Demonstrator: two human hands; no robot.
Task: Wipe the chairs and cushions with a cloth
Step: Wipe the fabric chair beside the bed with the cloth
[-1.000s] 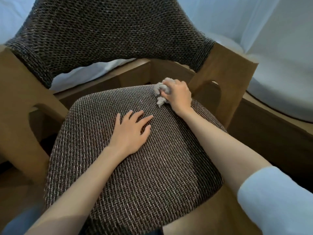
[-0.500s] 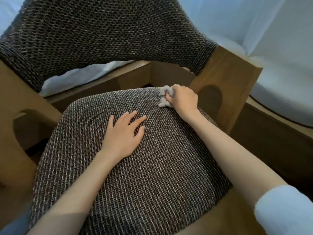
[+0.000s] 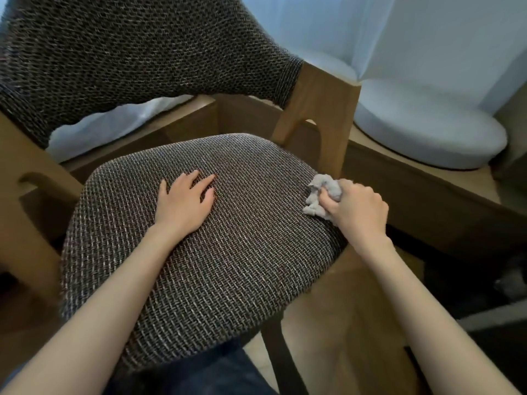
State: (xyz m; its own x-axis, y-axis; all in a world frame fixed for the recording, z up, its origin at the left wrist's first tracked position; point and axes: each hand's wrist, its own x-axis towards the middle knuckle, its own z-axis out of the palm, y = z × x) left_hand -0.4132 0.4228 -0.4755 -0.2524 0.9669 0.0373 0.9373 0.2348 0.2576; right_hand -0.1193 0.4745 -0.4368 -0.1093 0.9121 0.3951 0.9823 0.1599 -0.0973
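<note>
A wooden chair fills the view, with a dark woven seat cushion [image 3: 216,260] and a matching woven backrest [image 3: 137,52]. My right hand [image 3: 358,209] is closed around a crumpled grey cloth [image 3: 320,196], which presses against the cushion's right edge beside the wooden armrest post [image 3: 319,118]. My left hand [image 3: 185,201] lies flat on the middle of the cushion, fingers spread, holding nothing.
A round pale grey cushion [image 3: 427,132] rests on a wooden ledge [image 3: 427,201] to the right of the chair. White curtains [image 3: 328,27] hang behind. The chair's left wooden armrest [image 3: 25,178] stands at the left edge. Wooden floor shows below the seat.
My right hand has dragged the cloth from the cushion's back right corner forward along its right edge. The left hand stays flat on the seat. The view has shifted.
</note>
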